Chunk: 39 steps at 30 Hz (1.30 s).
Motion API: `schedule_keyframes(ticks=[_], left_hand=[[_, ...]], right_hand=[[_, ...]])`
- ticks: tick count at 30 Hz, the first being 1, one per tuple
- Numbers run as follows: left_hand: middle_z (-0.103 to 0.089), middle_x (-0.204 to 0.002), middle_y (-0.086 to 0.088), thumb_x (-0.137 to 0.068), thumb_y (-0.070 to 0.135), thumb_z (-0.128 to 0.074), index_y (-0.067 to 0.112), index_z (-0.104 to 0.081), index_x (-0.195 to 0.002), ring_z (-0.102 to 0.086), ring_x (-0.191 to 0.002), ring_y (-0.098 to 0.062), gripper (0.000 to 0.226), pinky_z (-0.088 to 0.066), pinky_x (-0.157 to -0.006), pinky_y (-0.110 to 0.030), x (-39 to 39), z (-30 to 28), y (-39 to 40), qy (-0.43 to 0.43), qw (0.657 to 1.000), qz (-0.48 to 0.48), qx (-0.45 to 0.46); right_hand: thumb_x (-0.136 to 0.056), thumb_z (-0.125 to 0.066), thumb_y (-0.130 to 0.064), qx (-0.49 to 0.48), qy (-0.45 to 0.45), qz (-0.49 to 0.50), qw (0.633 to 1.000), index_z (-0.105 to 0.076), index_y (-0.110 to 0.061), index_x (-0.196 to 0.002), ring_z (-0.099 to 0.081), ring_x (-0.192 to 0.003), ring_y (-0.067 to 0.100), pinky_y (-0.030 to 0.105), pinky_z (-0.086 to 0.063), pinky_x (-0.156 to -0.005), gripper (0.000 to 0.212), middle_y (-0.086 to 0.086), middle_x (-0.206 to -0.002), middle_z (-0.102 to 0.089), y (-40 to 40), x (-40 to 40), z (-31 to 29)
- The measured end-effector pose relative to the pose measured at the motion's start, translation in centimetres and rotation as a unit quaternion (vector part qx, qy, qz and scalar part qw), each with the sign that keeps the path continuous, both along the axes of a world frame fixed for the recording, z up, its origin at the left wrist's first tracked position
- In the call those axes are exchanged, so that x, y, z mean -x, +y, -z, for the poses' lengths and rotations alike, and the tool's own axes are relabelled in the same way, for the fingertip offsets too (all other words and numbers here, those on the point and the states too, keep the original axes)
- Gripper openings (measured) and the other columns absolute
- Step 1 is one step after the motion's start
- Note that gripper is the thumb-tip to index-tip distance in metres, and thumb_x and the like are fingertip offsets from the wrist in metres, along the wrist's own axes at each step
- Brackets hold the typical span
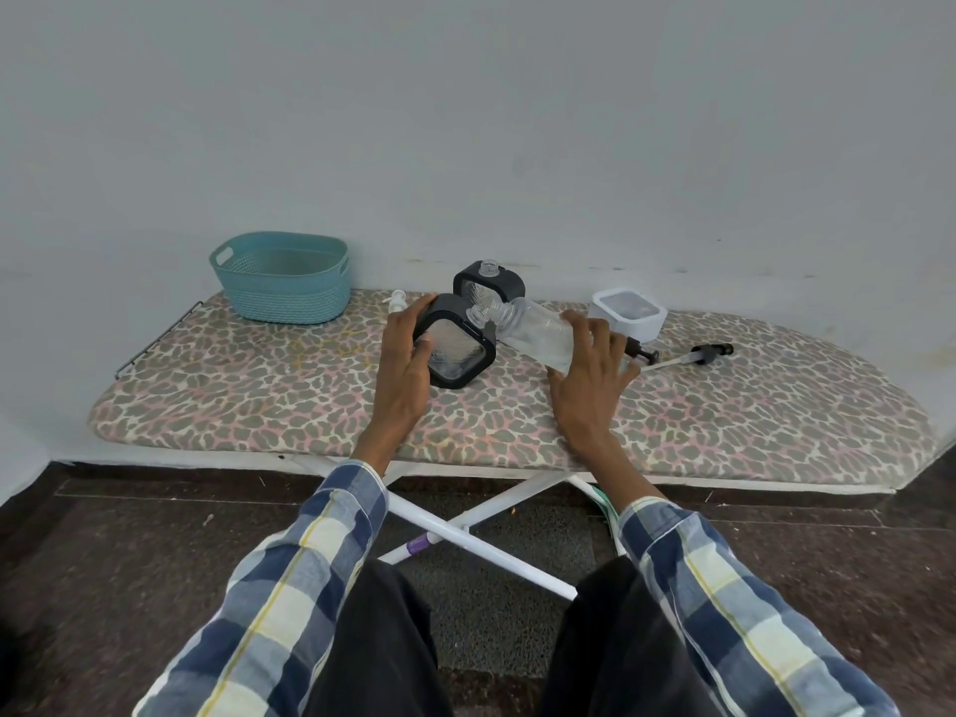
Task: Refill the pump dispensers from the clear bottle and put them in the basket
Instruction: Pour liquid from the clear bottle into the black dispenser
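dispenser in hand: I'm tilting a black-framed dispenser (458, 346) toward me, its open neck facing right. It's sitting near the middle of the ironing board (258, 406).
clear bottle: I'm holding the clear bottle (538, 331) almost flat, mouth meeting the dispenser neck. I can't tell whether liquid is flowing.
risk: the two small mouths are barely lining up, so I judge a slip of either one would be spilling onto the fabric cover. The padded board is also giving the tilted dispenser a poor footing.
left hand: my left hand (406, 354) is gripping the dispenser, fingers (416, 307) curling over its left top edge, thumb pressing on the clear front.
right hand: my right hand (587, 377) is wrapping the bottle's base end, fingers closing around it.
other dispensers: a second black one (489, 287) is standing just behind, neck open; a white one (628, 313) is lying further right.
pump heads: two black pumps (716, 350) are lying loose on the right, a white pump (397, 300) on the left.
basket: the teal basket (282, 276) is waiting at far left, holding no dispenser that I can see.
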<state>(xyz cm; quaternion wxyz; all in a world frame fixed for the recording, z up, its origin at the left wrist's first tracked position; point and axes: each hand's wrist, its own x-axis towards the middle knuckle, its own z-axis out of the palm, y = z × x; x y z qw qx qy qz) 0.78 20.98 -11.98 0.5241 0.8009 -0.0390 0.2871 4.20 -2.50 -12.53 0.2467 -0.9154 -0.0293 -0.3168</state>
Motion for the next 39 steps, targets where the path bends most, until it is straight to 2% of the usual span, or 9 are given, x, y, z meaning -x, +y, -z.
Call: schedule_keyframes(ticks=[5, 7, 9, 11, 16, 27, 29, 32, 39], left_hand=[[-0.048, -0.147, 0.009, -0.111, 0.015, -0.044, 0.039, -0.046, -0.156, -0.046, -0.138, -0.003, 0.051, -0.038, -0.118, -0.030, -0.2, 0.0, 0.1, -0.002, 1.000, -0.002, -0.021], [-0.048, -0.145, 0.006, -0.113, 0.021, -0.045, 0.039, -0.045, -0.156, -0.047, -0.135, 0.000, 0.047, -0.038, -0.113, -0.022, -0.2, 0.0, 0.0, -0.012, 0.999, -0.004, -0.040], [-0.047, -0.145, 0.003, -0.115, 0.028, -0.046, 0.037, -0.044, -0.157, -0.045, -0.126, 0.012, 0.044, -0.035, -0.103, -0.007, 0.0, -0.1, -0.1, -0.022, 0.998, -0.009, -0.058], [-0.047, -0.144, 0.003, -0.115, 0.033, -0.046, 0.036, -0.043, -0.159, -0.044, -0.119, 0.017, 0.043, -0.035, -0.099, -0.004, 0.0, -0.1, -0.1, -0.026, 0.997, -0.014, -0.069], [-0.046, -0.146, 0.003, -0.115, 0.043, -0.044, 0.039, -0.041, -0.159, -0.049, -0.129, -0.006, 0.044, -0.037, -0.102, -0.014, -0.2, 0.2, 0.1, -0.020, 0.997, -0.020, -0.068], [-0.047, -0.150, -0.001, -0.117, 0.038, -0.043, 0.036, -0.044, -0.158, -0.049, -0.135, -0.013, 0.042, -0.032, -0.101, -0.002, -0.2, 0.3, 0.1, -0.031, 0.997, -0.030, -0.072], [-0.047, -0.150, -0.001, -0.117, 0.037, -0.042, 0.034, -0.044, -0.158, -0.049, -0.136, -0.013, 0.042, -0.035, -0.107, -0.009, -0.3, 0.3, 0.1, -0.033, 0.996, -0.034, -0.072], [-0.047, -0.152, 0.001, -0.117, 0.038, -0.040, 0.036, -0.043, -0.159, -0.048, -0.139, -0.015, 0.042, -0.039, -0.116, -0.032, -0.4, 0.6, 0.2, -0.026, 0.996, -0.038, -0.070], [-0.047, -0.149, 0.001, -0.117, 0.039, -0.039, 0.037, -0.043, -0.159, -0.049, -0.136, -0.015, 0.041, -0.040, -0.114, -0.035, -0.5, 0.7, 0.3, -0.026, 0.996, -0.043, -0.072]], right_hand=[[-0.075, -0.093, -0.018, 0.028, -0.009, -0.010, 1.000, -0.045, -0.035, -0.145, -0.040, -0.132, 0.029, 0.071, -0.037, -0.106, 0.087, 0.002, -0.142, -0.049, -0.9, -0.4, -0.2], [-0.075, -0.092, -0.014, 0.039, -0.012, -0.013, 0.999, -0.044, -0.035, -0.146, -0.040, -0.131, 0.029, 0.071, -0.035, -0.107, 0.088, 0.002, -0.142, -0.048, -1.3, -0.5, -0.4], [-0.075, -0.089, -0.011, 0.052, -0.020, -0.011, 0.998, -0.045, -0.035, -0.147, -0.041, -0.129, 0.030, 0.068, -0.037, -0.105, 0.088, 0.002, -0.140, -0.050, -1.6, -0.6, -0.7], [-0.076, -0.088, -0.011, 0.064, -0.025, -0.009, 0.998, -0.046, -0.036, -0.147, -0.042, -0.129, 0.030, 0.067, -0.039, -0.104, 0.086, 0.002, -0.139, -0.051, -1.7, -0.7, -1.0], [-0.074, -0.087, -0.008, 0.077, -0.023, -0.013, 0.997, -0.046, -0.036, -0.146, -0.040, -0.129, 0.030, 0.066, -0.039, -0.101, 0.088, 0.002, -0.139, -0.051, -1.5, -0.8, -1.5], [-0.075, -0.087, -0.005, 0.126, -0.031, -0.017, 0.991, -0.048, -0.036, -0.145, -0.044, -0.125, 0.029, 0.063, -0.039, -0.100, 0.087, 0.000, -0.134, -0.051, -1.9, -1.3, -3.1], [-0.074, -0.088, -0.004, 0.136, -0.031, -0.017, 0.990, -0.049, -0.035, -0.145, -0.045, -0.124, 0.029, 0.064, -0.040, -0.100, 0.087, 0.000, -0.133, -0.051, -1.9, -1.3, -3.4], [-0.073, -0.087, -0.001, 0.143, -0.031, -0.018, 0.989, -0.049, -0.036, -0.145, -0.046, -0.123, 0.029, 0.064, -0.040, -0.099, 0.088, -0.001, -0.133, -0.051, -1.9, -1.4, -3.7], [-0.070, -0.089, -0.002, 0.167, -0.037, -0.018, 0.985, -0.049, -0.038, -0.144, -0.046, -0.123, 0.027, 0.058, -0.040, -0.098, 0.091, -0.004, -0.132, -0.051, -2.1, -1.9, -4.5]])
